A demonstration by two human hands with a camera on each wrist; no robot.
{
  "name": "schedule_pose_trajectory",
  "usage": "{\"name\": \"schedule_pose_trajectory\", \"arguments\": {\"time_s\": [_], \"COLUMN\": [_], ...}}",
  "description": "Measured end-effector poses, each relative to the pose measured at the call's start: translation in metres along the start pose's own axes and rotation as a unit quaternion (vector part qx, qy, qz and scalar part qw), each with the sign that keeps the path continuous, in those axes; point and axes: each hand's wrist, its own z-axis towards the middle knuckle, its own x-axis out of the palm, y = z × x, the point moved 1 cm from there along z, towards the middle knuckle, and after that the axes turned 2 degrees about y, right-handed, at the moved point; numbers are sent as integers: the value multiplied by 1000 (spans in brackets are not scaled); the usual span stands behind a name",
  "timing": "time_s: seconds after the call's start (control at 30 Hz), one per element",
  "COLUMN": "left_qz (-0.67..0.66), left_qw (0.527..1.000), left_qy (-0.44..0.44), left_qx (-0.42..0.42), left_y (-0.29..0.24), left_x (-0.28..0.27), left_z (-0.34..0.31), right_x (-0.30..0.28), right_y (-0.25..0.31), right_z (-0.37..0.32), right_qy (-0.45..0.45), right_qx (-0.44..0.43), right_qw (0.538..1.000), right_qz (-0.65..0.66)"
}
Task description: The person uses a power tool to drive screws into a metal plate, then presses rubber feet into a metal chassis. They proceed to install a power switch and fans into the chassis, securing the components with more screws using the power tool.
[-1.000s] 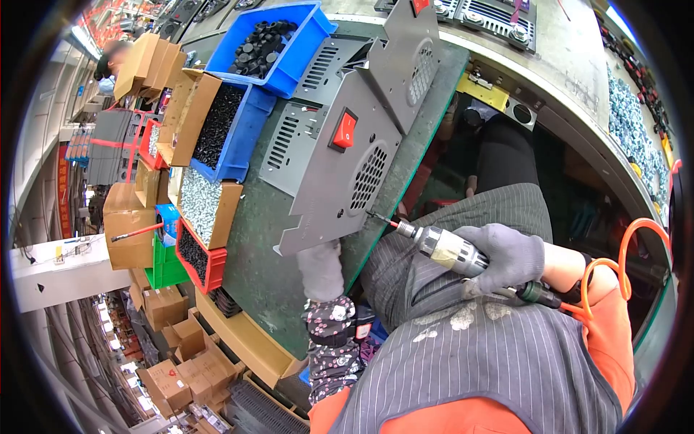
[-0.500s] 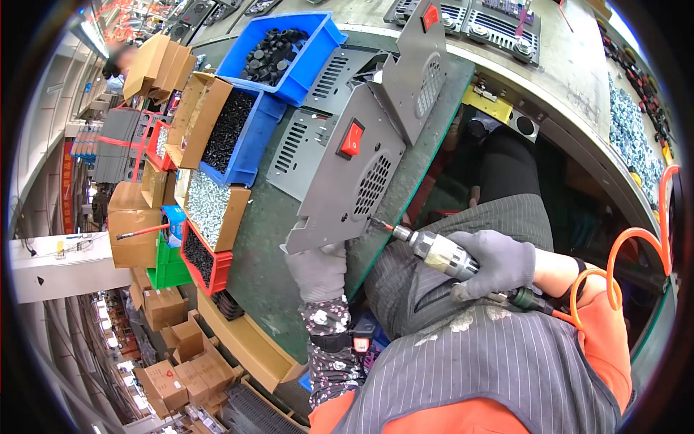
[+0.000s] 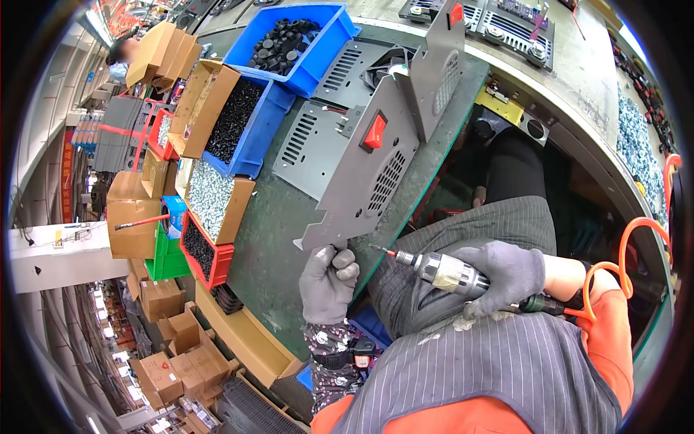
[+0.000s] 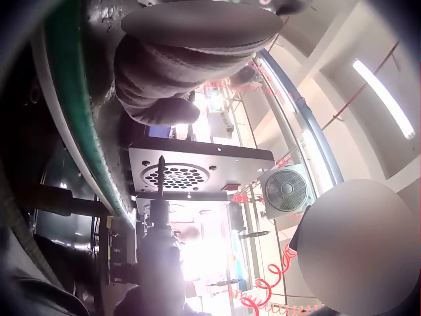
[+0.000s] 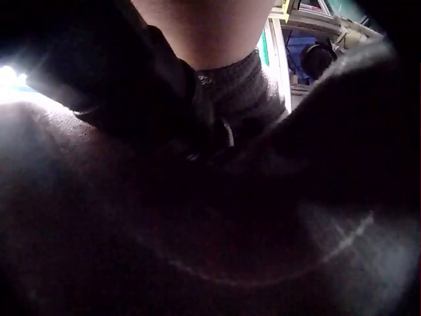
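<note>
In the head view, my gloved right hand (image 3: 506,273) grips a pneumatic screwdriver (image 3: 452,275), its bit pointing left near the green table edge. My gloved left hand (image 3: 327,283) has its fingers curled, close below the lower corner of a grey metal panel (image 3: 361,173); whether the fingertips touch it or pinch something small, I cannot tell. The upright panel carries a red switch (image 3: 375,132) and a round vent. In the left wrist view, the screwdriver (image 4: 161,253) points up in front of the panel (image 4: 230,162), with curled fingers (image 4: 164,112) above. The right wrist view is mostly dark.
Blue bins (image 3: 329,58) of black parts, a box (image 3: 235,210) of small silver pieces and a red bin (image 3: 220,264) line the far left of the green table (image 3: 267,271). A second grey panel (image 3: 441,72) stands behind. An orange hose (image 3: 625,253) loops at right.
My left hand has come out from behind the panel, its curled fingers now showing below the corner. The panel has shifted slightly right in view. The bit tip now lies apart from the panel.
</note>
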Motion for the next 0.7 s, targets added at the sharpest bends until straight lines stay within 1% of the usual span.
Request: {"name": "schedule_pose_trajectory", "arguments": {"time_s": [0.07,0.13,0.17,0.23,0.27,0.3,0.33,0.37,0.43,0.47,0.5,0.57,0.7], "left_qz": [1,13,12,161,161,206,251,252,259,260,250,241,254], "left_qw": [1000,999,999,985,985,975,962,962,964,964,966,968,967], "left_qy": [-2,34,33,-9,-9,-23,-37,-35,-8,-8,-22,-37,-18], "left_qx": [11,13,14,63,62,81,100,99,56,54,57,58,30], "left_y": [4,7,8,9,11,12,12,12,12,14,16,18,21], "left_x": [-1,-4,-1,8,9,9,10,11,15,18,22,25,30], "left_z": [-4,-6,-7,-8,-8,-9,-10,-12,-16,-15,-14,-13,-11], "right_x": [-1,-1,-2,-2,-3,-5,-8,-9,-8,-8,-8,-7,-8], "right_y": [2,3,4,6,7,10,14,17,17,17,15,13,13], "right_z": [2,4,4,4,3,2,1,0,-1,-2,-2,-3,-6], "right_qy": [-4,-2,-2,-1,-2,-3,18,39,47,58,57,49,63], "right_qx": [-23,-30,-37,-40,-43,-42,-18,6,21,36,36,-13,5], "right_qw": [1000,999,999,999,998,998,998,997,997,995,995,997,996], "right_qz": [7,16,26,32,37,37,50,63,65,67,68,53,60]}}
